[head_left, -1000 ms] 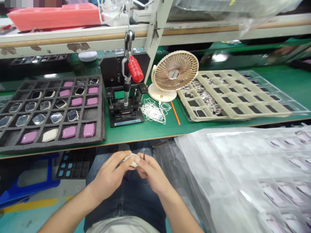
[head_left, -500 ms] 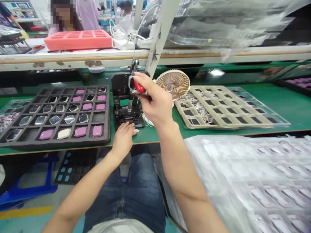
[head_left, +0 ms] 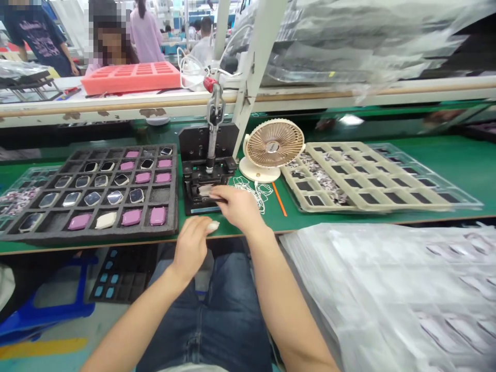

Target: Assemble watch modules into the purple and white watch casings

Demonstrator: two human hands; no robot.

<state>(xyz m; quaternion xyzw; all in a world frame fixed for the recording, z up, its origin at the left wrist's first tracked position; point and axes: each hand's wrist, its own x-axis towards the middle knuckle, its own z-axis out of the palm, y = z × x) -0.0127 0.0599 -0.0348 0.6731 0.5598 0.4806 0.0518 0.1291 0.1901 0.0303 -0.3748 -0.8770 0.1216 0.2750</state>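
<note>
A black toggle press [head_left: 211, 150] stands on the green bench, its red-tipped lever [head_left: 210, 84] raised and its plunger above the bed. My right hand [head_left: 242, 207] reaches into the bed from the right, with thumb and fingers pinched at the edge of a small pale piece [head_left: 204, 190]; what exactly they grip is hidden. My left hand [head_left: 191, 244] is at the bench edge before the press, fingers curled together. Something small and white [head_left: 213, 226] shows at its thumb tip, either held or worn. Left of the press lies a grey foam tray [head_left: 175, 206] with watch-shaped pieces, dark-faced, purple and cream.
A beige fan [head_left: 273, 147], white cord [head_left: 258, 192] and orange stick [head_left: 279, 199] are right of the press. Farther right are beige trays [head_left: 362, 181]. Wrapped trays [head_left: 368, 279] fill the near right. A shelf post [head_left: 253, 62] rises behind. People sit and stand beyond.
My right hand has let go of the red lever handle and come down to the press bed. The lever now points up. My left hand has drawn back from the press base, its fingers now curled.
</note>
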